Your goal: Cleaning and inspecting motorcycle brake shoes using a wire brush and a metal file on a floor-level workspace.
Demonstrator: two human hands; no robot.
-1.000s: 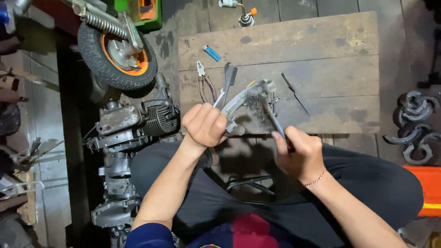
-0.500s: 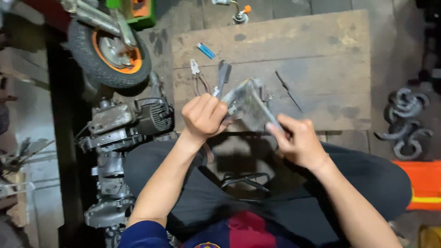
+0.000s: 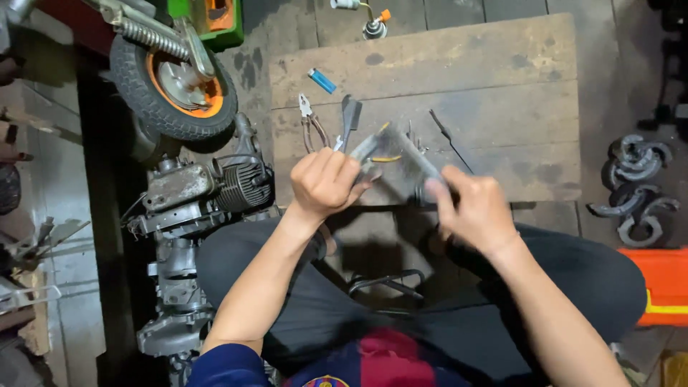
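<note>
Head view: grey, angular metal part point(image 3: 398, 159), blurred, between left hand point(image 3: 324, 183) and right hand point(image 3: 474, 209).

I see my left hand point(image 3: 324, 183) closed around one end of a grey metal part point(image 3: 398, 161), held just above the near edge of the wooden counter point(image 3: 502, 93). My right hand point(image 3: 476, 211) has its fingers on the part's other end; it is blurred, so I cannot tell how firm that grip is. Pliers point(image 3: 311, 123) and a dark tool point(image 3: 350, 117) lie just beyond the left hand, a blue lighter point(image 3: 322, 80) farther back. A small wheel point(image 3: 172, 86) and an engine point(image 3: 215, 188) sit to the left.
</note>
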